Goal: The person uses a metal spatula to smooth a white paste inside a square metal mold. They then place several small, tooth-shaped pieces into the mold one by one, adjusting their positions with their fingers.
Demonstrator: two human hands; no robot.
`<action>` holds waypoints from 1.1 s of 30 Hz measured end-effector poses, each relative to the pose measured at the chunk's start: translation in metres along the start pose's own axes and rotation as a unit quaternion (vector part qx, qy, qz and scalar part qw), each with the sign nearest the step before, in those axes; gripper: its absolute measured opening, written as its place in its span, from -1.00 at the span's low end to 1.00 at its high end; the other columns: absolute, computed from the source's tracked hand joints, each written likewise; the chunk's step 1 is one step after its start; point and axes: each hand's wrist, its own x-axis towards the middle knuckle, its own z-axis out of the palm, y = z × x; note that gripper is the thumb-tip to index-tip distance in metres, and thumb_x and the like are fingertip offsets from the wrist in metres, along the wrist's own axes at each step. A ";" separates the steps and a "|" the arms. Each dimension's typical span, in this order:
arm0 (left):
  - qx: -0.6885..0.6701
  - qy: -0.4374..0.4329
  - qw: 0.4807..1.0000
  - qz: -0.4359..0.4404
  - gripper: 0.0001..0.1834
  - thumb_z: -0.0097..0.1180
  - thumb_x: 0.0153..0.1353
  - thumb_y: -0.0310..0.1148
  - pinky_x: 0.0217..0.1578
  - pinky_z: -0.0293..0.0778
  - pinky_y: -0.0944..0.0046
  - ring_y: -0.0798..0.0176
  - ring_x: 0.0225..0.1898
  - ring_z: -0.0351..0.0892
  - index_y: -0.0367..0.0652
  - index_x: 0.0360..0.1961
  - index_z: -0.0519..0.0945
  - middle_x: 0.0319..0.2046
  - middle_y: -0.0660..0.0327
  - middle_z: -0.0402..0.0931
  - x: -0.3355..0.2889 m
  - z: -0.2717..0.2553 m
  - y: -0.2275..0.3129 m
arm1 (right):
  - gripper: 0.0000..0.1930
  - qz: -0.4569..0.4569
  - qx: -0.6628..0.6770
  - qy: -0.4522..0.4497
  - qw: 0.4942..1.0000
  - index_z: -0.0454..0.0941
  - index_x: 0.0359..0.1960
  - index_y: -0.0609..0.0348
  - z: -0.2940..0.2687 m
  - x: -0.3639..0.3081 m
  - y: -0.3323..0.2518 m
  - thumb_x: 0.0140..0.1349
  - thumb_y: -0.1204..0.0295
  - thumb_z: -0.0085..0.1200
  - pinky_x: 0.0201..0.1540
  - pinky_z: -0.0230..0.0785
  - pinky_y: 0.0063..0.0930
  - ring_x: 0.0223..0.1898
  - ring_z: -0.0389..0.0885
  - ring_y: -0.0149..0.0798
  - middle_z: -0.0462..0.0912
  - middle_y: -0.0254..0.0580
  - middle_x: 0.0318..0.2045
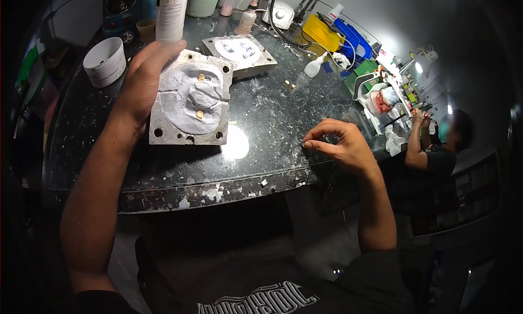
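My left hand (146, 82) grips the left side of a square metal denture flask half (224, 133), tilted up so its inner face shows. Set in its metal frame is white plaster (180, 118) with a raised middle and two small yellowish pieces, one above (201, 77) and one below (199, 114). Over the table's front edge, my right hand (340, 145) is held apart from the flask, thumb and forefinger pinched together. Whatever sits between those fingertips is too small to make out. Behind the held half, the other flask half (256, 67) lies on the table, its white plaster showing dark hollows.
A white tub (104, 62) stands at the left, beside a tall white bottle (172, 14). Yellow (321, 33) and blue bins (353, 38) crowd the back right with a clear squeeze bottle (314, 66). Further right, another person (436, 145) works with raised hands. Plaster crumbs dot the dark tabletop (272, 123).
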 end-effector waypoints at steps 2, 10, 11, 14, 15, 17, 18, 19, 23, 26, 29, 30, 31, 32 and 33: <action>0.008 -0.002 1.000 0.002 -0.58 0.20 0.43 -0.15 -0.15 0.61 0.34 0.38 -0.20 0.68 -0.30 0.08 0.56 -0.17 0.20 0.64 0.000 -0.002 0.000 | -0.86 0.010 0.038 -0.013 0.999 0.80 -0.21 0.25 0.005 0.001 -0.012 0.23 0.50 0.43 0.03 0.50 -0.44 -0.11 0.72 -0.36 0.80 -0.23 -0.24; 0.007 -0.010 1.000 0.000 -0.59 0.20 0.44 -0.16 -0.14 0.62 0.33 0.37 -0.18 0.69 -0.30 0.09 0.56 -0.16 0.20 0.65 0.000 -0.002 0.001 | -0.87 -0.125 -0.148 -0.008 0.981 0.78 -0.19 0.01 0.017 0.008 -0.032 0.24 0.44 0.42 0.50 0.14 -0.02 -0.07 0.73 -0.30 0.77 -0.39 -0.24; 0.009 -0.012 1.000 0.003 -0.59 0.20 0.44 -0.17 -0.14 0.63 0.33 0.37 -0.18 0.69 -0.30 0.09 0.56 -0.16 0.20 0.65 -0.001 -0.002 0.001 | -0.86 -0.126 -0.156 -0.012 0.980 0.77 -0.19 -0.02 0.018 0.010 -0.032 0.24 0.44 0.42 0.53 0.09 0.02 -0.06 0.73 -0.30 0.76 -0.40 -0.24; 0.010 -0.018 1.000 0.007 -0.59 0.20 0.44 -0.18 -0.15 0.64 0.33 0.37 -0.19 0.70 -0.31 0.08 0.56 -0.15 0.18 0.66 0.000 -0.003 0.001 | -0.84 -0.126 -0.169 -0.017 0.977 0.77 -0.19 -0.03 0.019 0.010 -0.031 0.20 0.45 0.44 0.53 0.10 0.02 -0.06 0.73 -0.31 0.76 -0.40 -0.23; 0.009 -0.019 1.000 0.005 -0.60 0.20 0.44 -0.18 -0.15 0.64 0.33 0.37 -0.19 0.70 -0.31 0.08 0.56 -0.15 0.18 0.66 0.001 -0.003 0.001 | -0.86 -0.128 -0.178 -0.019 0.976 0.77 -0.19 -0.04 0.019 0.010 -0.031 0.22 0.42 0.43 0.53 0.10 0.04 -0.05 0.72 -0.29 0.75 -0.40 -0.24; 0.006 -0.021 1.000 0.001 -0.60 0.21 0.44 -0.18 -0.16 0.65 0.33 0.36 -0.20 0.71 -0.32 0.08 0.56 -0.15 0.17 0.66 0.001 -0.004 0.000 | -0.88 -0.132 -0.193 -0.020 0.972 0.77 -0.19 -0.07 0.019 0.011 -0.032 0.25 0.36 0.40 0.51 0.12 0.07 -0.04 0.72 -0.27 0.74 -0.39 -0.25; 0.004 -0.023 1.000 -0.002 -0.60 0.21 0.44 -0.18 -0.16 0.65 0.32 0.36 -0.20 0.71 -0.32 0.07 0.55 -0.15 0.17 0.66 0.001 -0.005 0.000 | -0.88 -0.133 -0.200 -0.022 0.970 0.77 -0.19 -0.07 0.019 0.011 -0.033 0.25 0.36 0.40 0.51 0.12 0.08 -0.04 0.72 -0.26 0.74 -0.39 -0.25; 0.002 -0.024 1.000 -0.004 -0.59 0.21 0.44 -0.18 -0.16 0.66 0.32 0.36 -0.20 0.71 -0.33 0.07 0.55 -0.15 0.16 0.66 0.001 -0.005 0.000 | -0.88 -0.134 -0.206 -0.023 0.969 0.77 -0.19 -0.06 0.019 0.011 -0.034 0.25 0.36 0.40 0.51 0.12 0.08 -0.03 0.72 -0.26 0.74 -0.38 -0.25; 0.005 -0.022 1.000 -0.001 -0.59 0.22 0.43 -0.18 -0.16 0.66 0.32 0.35 -0.19 0.71 -0.33 0.07 0.56 -0.14 0.16 0.66 0.000 -0.003 0.001 | -0.88 -0.126 -0.234 -0.055 0.963 0.78 -0.19 -0.05 0.015 0.016 -0.039 0.26 0.35 0.38 0.50 0.11 0.10 -0.03 0.72 -0.24 0.73 -0.36 -0.26; 0.011 -0.021 1.000 -0.001 -0.58 0.22 0.43 -0.17 -0.14 0.66 0.32 0.35 -0.19 0.71 -0.33 0.07 0.55 -0.14 0.15 0.66 0.000 -0.003 0.002 | -0.89 -0.118 -0.241 -0.079 0.960 0.78 -0.21 -0.03 0.011 0.020 -0.045 0.27 0.35 0.36 0.51 0.09 0.11 -0.03 0.72 -0.21 0.72 -0.34 -0.28; 0.016 -0.017 1.000 -0.001 -0.60 0.23 0.43 -0.17 -0.14 0.65 0.33 0.36 -0.20 0.71 -0.32 0.05 0.56 -0.16 0.16 0.66 -0.002 -0.003 0.003 | -0.90 -0.124 -0.246 -0.090 0.957 0.78 -0.21 -0.02 0.010 0.024 -0.045 0.27 0.35 0.36 0.51 0.09 0.09 -0.06 0.71 -0.22 0.72 -0.35 -0.28; 0.017 -0.013 1.000 -0.001 -0.61 0.22 0.43 -0.17 -0.15 0.65 0.34 0.37 -0.21 0.70 -0.32 0.02 0.57 -0.17 0.17 0.66 -0.002 -0.002 0.003 | -0.90 -0.121 -0.202 -0.079 0.969 0.79 -0.21 -0.01 0.008 0.025 -0.044 0.27 0.36 0.38 0.51 0.08 0.08 -0.09 0.72 -0.25 0.74 -0.37 -0.27; 0.017 -0.010 1.000 0.000 -0.62 0.22 0.43 -0.17 -0.16 0.64 0.34 0.38 -0.22 0.70 -0.31 0.00 0.58 -0.19 0.18 0.66 -0.003 -0.002 0.004 | -0.90 -0.118 -0.160 -0.067 0.978 0.79 -0.21 0.00 0.004 0.025 -0.044 0.27 0.37 0.39 0.52 0.07 0.06 -0.13 0.72 -0.29 0.76 -0.40 -0.25; 0.020 -0.004 1.000 0.004 -0.64 0.22 0.43 -0.17 -0.17 0.63 0.35 0.38 -0.23 0.69 -0.30 -0.02 0.58 -0.20 0.18 0.66 -0.002 -0.002 0.003 | -0.90 -0.115 -0.117 -0.056 0.985 0.80 -0.20 0.01 -0.001 0.024 -0.044 0.27 0.38 0.40 0.53 0.06 0.04 -0.17 0.73 -0.32 0.78 -0.43 -0.23; 0.023 0.002 1.000 0.009 -0.65 0.22 0.43 -0.17 -0.19 0.62 0.36 0.39 -0.25 0.68 -0.29 -0.05 0.59 -0.22 0.19 0.66 0.000 -0.003 0.000 | -0.87 -0.080 -0.092 -0.041 0.992 0.80 -0.16 0.12 -0.005 0.021 -0.047 0.29 0.44 0.39 0.41 0.27 -0.14 -0.15 0.72 -0.38 0.80 -0.39 -0.22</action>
